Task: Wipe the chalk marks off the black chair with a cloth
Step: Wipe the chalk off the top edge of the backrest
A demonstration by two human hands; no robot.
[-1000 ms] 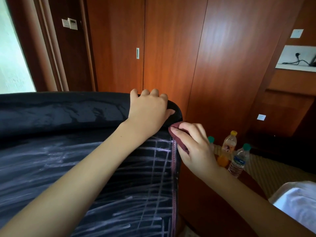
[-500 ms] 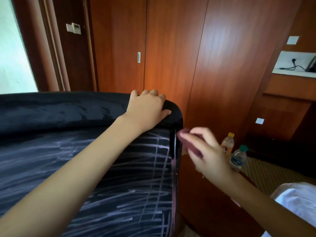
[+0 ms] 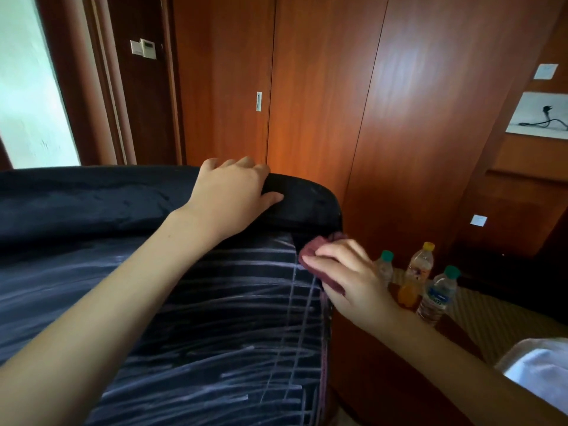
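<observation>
The black chair (image 3: 92, 204) fills the left and lower middle of the view. White chalk marks (image 3: 239, 333) run in streaks and crossing lines over its surface. My left hand (image 3: 230, 195) grips the chair's top edge, fingers curled over the far side. My right hand (image 3: 344, 275) holds a dark red cloth (image 3: 316, 250) pressed against the chair's upper right edge, just below the rounded corner.
Three plastic bottles (image 3: 421, 272) stand on a round wooden table (image 3: 384, 364) right of the chair. Wooden wardrobe doors (image 3: 322, 103) rise behind. A white cloth or sleeve (image 3: 541, 367) shows at the lower right. A bright window (image 3: 27, 96) is at the left.
My right hand, which had lifted the cloth off to the right of the chair edge, has come back left against the edge. My left hand has stayed on the top.
</observation>
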